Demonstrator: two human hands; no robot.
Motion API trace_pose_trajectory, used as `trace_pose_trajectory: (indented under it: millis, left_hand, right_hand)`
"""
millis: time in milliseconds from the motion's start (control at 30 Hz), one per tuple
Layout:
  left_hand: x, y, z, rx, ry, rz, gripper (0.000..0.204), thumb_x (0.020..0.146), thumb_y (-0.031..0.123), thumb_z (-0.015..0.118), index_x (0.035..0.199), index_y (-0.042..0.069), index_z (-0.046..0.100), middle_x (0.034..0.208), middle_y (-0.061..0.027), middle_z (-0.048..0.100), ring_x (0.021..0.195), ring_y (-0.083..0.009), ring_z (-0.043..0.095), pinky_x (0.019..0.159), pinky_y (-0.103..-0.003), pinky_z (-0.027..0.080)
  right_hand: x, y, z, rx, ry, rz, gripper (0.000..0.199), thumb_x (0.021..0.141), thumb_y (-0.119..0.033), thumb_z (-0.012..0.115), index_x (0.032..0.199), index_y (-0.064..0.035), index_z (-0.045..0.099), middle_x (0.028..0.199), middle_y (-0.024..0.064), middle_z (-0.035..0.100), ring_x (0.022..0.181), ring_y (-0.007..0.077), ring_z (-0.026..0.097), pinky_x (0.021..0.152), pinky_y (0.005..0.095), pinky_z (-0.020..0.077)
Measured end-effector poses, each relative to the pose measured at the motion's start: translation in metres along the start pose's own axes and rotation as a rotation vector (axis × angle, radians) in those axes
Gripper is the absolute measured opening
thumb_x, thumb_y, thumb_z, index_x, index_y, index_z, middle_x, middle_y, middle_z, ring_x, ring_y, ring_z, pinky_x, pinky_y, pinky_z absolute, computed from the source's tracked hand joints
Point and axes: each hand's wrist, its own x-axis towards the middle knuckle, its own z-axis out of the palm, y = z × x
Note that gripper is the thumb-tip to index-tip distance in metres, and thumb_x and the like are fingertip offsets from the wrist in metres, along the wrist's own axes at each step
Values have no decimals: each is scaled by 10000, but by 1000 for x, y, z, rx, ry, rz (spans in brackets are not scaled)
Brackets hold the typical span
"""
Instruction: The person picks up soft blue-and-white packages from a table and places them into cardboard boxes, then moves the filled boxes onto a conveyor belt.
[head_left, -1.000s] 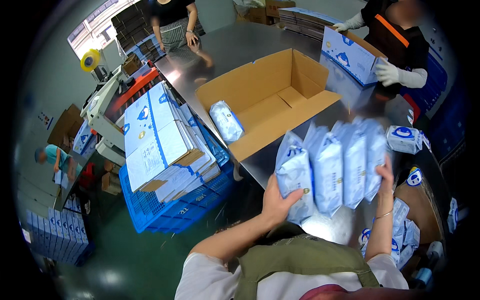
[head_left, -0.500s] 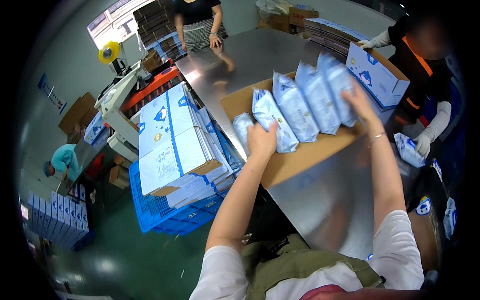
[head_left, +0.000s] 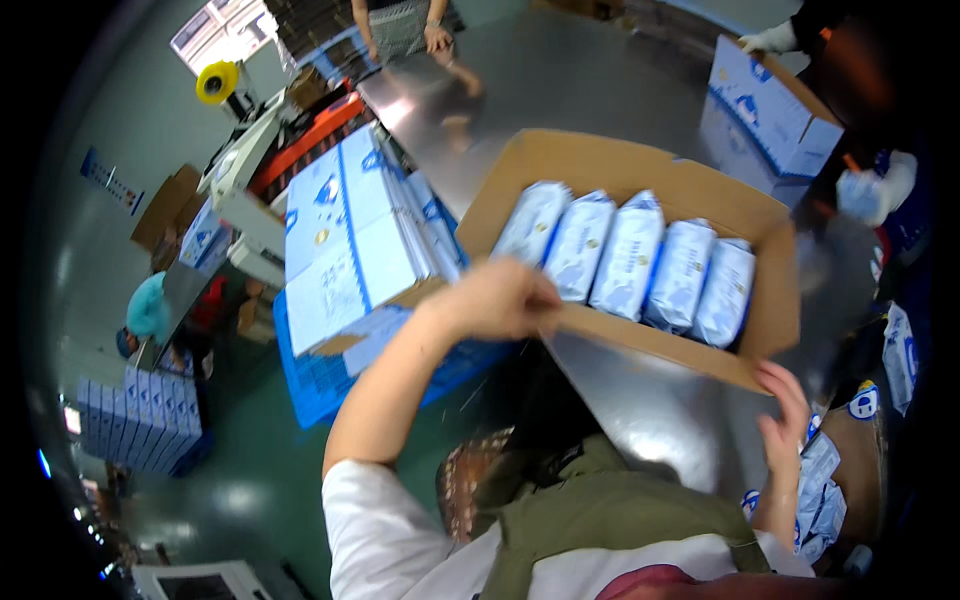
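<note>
An open brown cardboard box (head_left: 645, 345) stands on the metal table in front of me. Several pale blue and white plastic packs (head_left: 628, 255) stand side by side in it, with bare cardboard showing at its right end. My left hand (head_left: 500, 300), a little blurred, curls its fingers on the box's near rim toward the left corner. At the near right corner, my right hand (head_left: 785, 410) touches the cardboard with its fingertips, its thumb held apart. No pack is in either hand.
Left of the table, flattened printed cartons (head_left: 340, 250) lie stacked on a blue plastic crate (head_left: 290, 365). At the right, a gloved co-worker handles a printed carton (head_left: 770, 110) and a pack (head_left: 858, 195). More packs (head_left: 820, 480) lie at the lower right. Another person stands across the metal table (head_left: 560, 75).
Both hands have let go of the packs, which now sit lower inside the box. My hands have moved to its near rim, the right one down toward me. The co-worker's pack has been raised.
</note>
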Motion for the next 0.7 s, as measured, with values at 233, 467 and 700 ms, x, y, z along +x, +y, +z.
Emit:
trace_pose_trajectory:
  millis: [233, 467, 700]
  left_hand:
    - [83, -37, 26, 345, 896, 349, 475, 678, 182, 788, 1112, 62, 638, 1273, -177, 536, 1200, -348, 490, 1010, -432, 395]
    - [-72, -184, -4, 578, 1424, -266, 559, 650, 137, 803, 1143, -7, 585, 1199, -217, 578, 1119, -394, 539, 965, -436, 432]
    - [-218, -324, 1, -172, 871, -1398, 962, 605, 704, 732, 1204, -39, 607, 1228, -238, 598, 1183, -386, 542, 1022, -434, 385]
  right_hand:
    - [-55, 49, 136, 165, 744, 107, 809, 831, -267, 651, 1448, 40, 228, 1485, 172, 285, 1343, 289, 314, 1127, 395, 201]
    - [43, 16, 178, 529, 735, 150, 712, 878, -81, 587, 1454, 54, 191, 1486, 176, 250, 1349, 271, 273, 1135, 395, 162]
    - [318, 13, 239, 574, 323, -28, 1062, 716, -202, 731, 1502, 6, 49, 1575, 172, 54, 1456, 274, 46, 1168, 361, 55]
